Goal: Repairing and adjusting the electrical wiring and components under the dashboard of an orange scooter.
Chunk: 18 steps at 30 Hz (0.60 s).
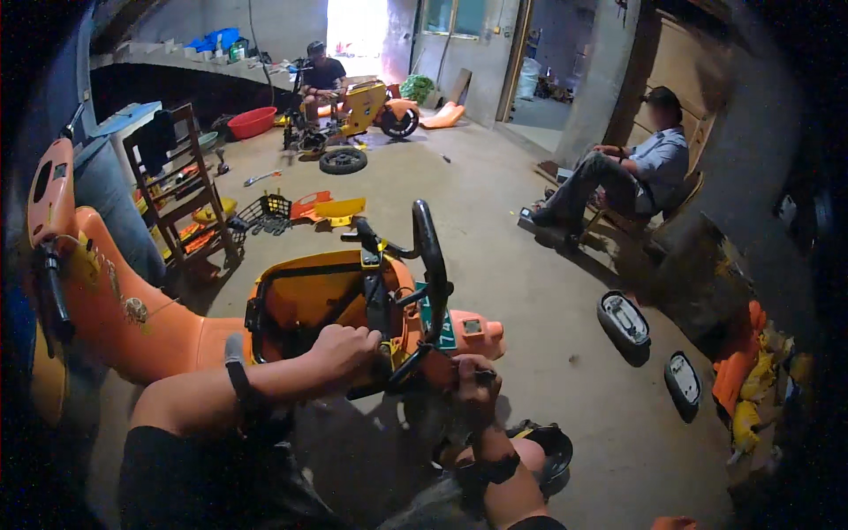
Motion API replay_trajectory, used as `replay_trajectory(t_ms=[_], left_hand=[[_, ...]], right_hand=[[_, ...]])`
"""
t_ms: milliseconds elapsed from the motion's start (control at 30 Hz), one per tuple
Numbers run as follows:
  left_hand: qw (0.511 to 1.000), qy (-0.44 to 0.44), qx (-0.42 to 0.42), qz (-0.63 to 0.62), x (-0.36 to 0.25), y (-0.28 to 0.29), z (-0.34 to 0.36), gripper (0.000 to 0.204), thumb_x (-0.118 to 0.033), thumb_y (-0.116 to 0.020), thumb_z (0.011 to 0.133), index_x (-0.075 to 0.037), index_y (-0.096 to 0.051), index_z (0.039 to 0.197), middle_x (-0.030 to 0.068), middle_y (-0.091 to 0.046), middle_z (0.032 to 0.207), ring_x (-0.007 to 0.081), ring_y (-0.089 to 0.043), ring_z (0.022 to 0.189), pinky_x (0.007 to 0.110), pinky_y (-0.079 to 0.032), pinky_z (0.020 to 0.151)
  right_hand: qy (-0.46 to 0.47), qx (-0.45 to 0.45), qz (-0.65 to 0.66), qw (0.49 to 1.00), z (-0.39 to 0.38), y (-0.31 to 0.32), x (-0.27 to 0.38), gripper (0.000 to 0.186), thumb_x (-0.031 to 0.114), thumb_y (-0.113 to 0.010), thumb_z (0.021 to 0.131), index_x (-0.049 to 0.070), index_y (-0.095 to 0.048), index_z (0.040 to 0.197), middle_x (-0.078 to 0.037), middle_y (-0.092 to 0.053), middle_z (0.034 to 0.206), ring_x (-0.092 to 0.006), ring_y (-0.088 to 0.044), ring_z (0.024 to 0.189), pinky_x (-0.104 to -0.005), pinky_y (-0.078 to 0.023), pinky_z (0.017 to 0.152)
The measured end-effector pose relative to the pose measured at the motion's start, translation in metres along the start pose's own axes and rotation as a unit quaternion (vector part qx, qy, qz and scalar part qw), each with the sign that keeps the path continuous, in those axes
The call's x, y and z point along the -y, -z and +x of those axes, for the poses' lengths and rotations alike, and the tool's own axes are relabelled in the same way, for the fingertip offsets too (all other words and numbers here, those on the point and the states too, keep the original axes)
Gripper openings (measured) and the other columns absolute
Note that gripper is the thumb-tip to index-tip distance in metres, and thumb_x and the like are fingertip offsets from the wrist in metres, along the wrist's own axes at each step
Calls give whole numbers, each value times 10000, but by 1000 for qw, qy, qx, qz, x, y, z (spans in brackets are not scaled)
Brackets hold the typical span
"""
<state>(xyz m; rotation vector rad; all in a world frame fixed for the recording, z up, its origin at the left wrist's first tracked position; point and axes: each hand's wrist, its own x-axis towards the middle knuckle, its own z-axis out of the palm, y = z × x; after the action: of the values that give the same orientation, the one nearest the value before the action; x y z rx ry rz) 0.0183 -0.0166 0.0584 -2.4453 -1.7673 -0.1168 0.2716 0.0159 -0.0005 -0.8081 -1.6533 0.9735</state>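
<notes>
In front of me stands a partly stripped orange scooter (305, 261) with an open, boxy compartment. A curved black grab rail (428, 256) rises from its rear frame. My left hand (346, 351) is closed at the frame just below the rail's mount; what it grips is hidden under the fingers. Closer to the tail, my right hand (477, 386) is closed around a small dark thing that I cannot make out. Beyond that hand are a green plate (435, 318) and the orange tail piece (475, 333). The orange front body (132, 305) extends to the left.
Two scooter seats (623, 320) (683, 382) lie upturned at the right, near orange and yellow panels (746, 380). A person (654, 159) sits by the wall. Another person (322, 79) is behind a yellow scooter (364, 108). A wooden chair (185, 190) stands left of a black basket (265, 214).
</notes>
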Motion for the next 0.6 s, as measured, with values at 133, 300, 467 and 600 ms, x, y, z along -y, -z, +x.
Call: replay_trajectory(t_ms=[133,300,467,600], left_hand=[[998,-58,-34,-1,-1,11,-5,206,-180,-637,732,-52,-596,889,102,-636,783,287,-675,720,392,-540,580],[1000,-21,-1,19,1,1,1,189,-187,-627,749,-68,-601,894,105,-640,797,289,-675,729,403,-541,584],[1000,-14,-23,5,2,1,2,194,-227,-612,785,-62,-604,887,109,-652,786,297,-678,716,410,-536,562],[999,-18,4,-27,-16,32,-1,229,-249,-608,782,-36,-595,866,131,-658,724,311,-676,665,418,-525,539]], right_hand=[[17,0,-21,1000,-2,4,4,190,198,-525,933,28,-577,1001,-88,-593,809,-190,-579,714,-326,-451,577],[47,9,-61,997,-2,6,6,185,175,-530,918,27,-571,1020,-100,-597,831,-209,-585,734,-339,-457,590],[87,9,-114,990,-7,10,10,189,153,-534,904,26,-566,1040,-113,-601,853,-228,-591,755,-351,-463,604],[154,13,-193,969,-1,13,13,198,136,-538,892,25,-562,1055,-123,-604,870,-243,-596,772,-362,-468,614]])
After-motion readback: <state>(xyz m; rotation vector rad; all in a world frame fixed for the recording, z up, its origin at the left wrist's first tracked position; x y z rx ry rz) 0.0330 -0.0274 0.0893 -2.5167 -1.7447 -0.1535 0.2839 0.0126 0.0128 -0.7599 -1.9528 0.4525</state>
